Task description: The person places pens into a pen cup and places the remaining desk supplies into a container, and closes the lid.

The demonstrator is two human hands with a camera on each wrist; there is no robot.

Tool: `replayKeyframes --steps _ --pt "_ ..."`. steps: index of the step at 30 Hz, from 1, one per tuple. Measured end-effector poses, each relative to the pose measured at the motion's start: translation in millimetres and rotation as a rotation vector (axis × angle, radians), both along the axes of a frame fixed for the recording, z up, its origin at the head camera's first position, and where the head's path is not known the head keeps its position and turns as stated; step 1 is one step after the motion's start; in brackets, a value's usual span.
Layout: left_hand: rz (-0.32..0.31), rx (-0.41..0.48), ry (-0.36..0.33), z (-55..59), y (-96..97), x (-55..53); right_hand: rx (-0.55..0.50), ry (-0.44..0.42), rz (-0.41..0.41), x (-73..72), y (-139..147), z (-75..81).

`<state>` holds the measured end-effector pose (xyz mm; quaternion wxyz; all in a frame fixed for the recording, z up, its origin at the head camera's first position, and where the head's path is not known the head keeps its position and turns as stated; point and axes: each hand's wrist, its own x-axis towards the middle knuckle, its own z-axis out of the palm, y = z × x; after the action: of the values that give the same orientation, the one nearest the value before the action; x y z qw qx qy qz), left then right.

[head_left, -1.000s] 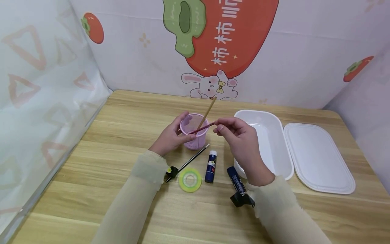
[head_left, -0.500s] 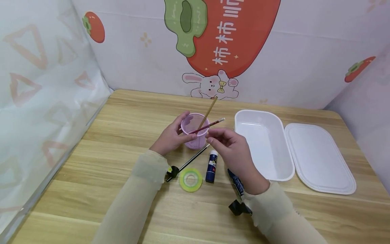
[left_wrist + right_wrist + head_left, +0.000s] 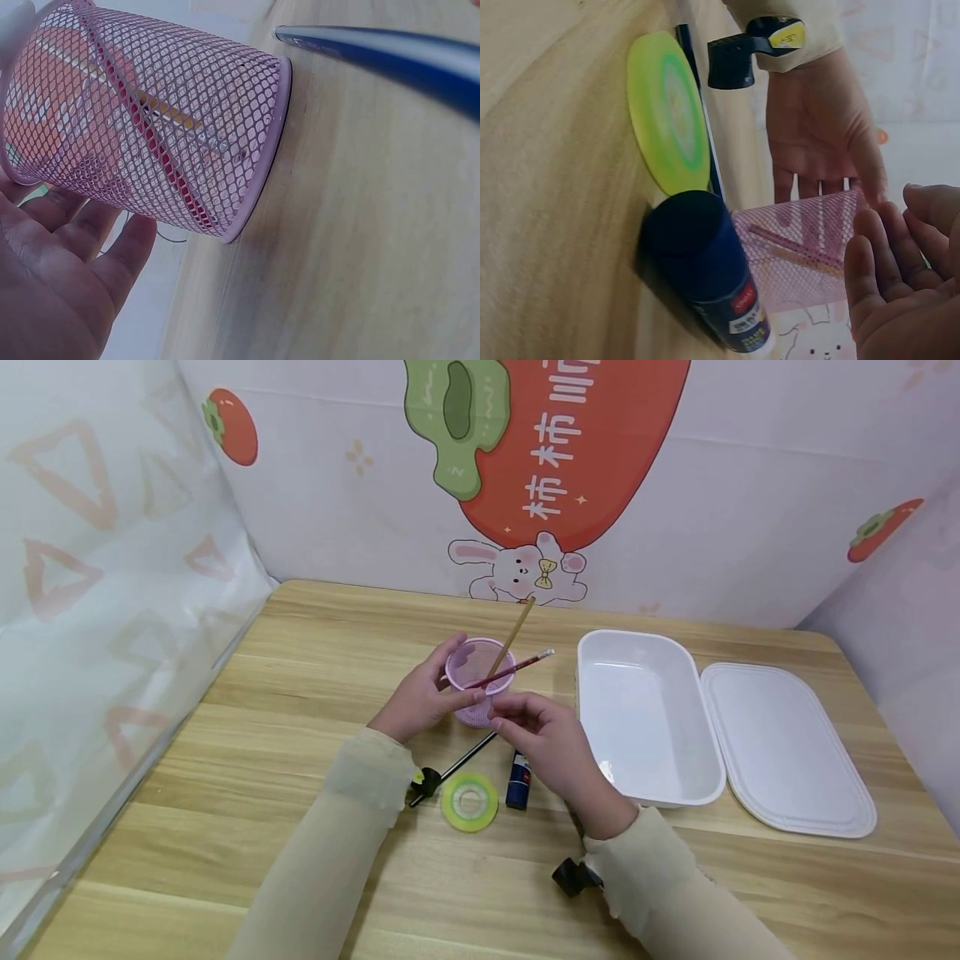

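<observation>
With twelve pointing away from the person, the tape (image 3: 469,823) lies flat nearest, and the glue (image 3: 517,782) lies at its two o'clock, partly under the right hand (image 3: 547,739). The black pencil (image 3: 468,757) lies on the table (image 3: 360,893) just beyond the tape, its long axis running from between seven and eight to between one and two. Its upper end is hidden behind the right fingertips, which are nearer to that end than the left hand (image 3: 420,697) is; the left sleeve (image 3: 367,781) is near its lower end.

The right hand's fingers are loosely bent, thumb apart, with nothing seen between them; whether they touch the pencil I cannot tell. The left hand grips the cup (image 3: 472,714), thumb on the near side of the rim, fingers round the side.

The cup is upright, at the right hand's ten o'clock and between two and three from the left. Inside, a red pencil (image 3: 517,672) leans out toward two o'clock and a stick (image 3: 513,635) toward one. The open box (image 3: 633,718) is at the cup's three o'clock, with the lid (image 3: 787,752) just beside it, farther right. Behind stands a printed backdrop (image 3: 337,510).
</observation>
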<state>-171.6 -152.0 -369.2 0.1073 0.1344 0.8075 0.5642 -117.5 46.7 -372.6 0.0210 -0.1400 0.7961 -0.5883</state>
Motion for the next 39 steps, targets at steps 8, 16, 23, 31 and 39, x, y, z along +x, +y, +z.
replayKeyframes --steps 8,16,23,31,39 --pt "-0.004 0.009 0.009 6.5 -0.3 4.4 0.127 -0.045 0.019 0.4 -12.3 -11.2" --pt "-0.005 0.015 -0.005 7.3 -0.4 4.0 0.153 -0.123 0.147 1.0 -24.2 -15.1" --pt "-0.012 0.030 -0.007 7.4 0.1 3.8 0.199 -0.148 0.202 -5.5 -28.1 -15.0" --pt "-0.019 0.047 -0.002 6.2 0.2 3.3 0.287 -0.143 0.238 -11.6 -31.2 -17.7" --pt "-0.014 0.057 -0.022 5.0 -0.7 3.4 0.337 -0.136 0.307 -15.4 -37.1 -19.8"
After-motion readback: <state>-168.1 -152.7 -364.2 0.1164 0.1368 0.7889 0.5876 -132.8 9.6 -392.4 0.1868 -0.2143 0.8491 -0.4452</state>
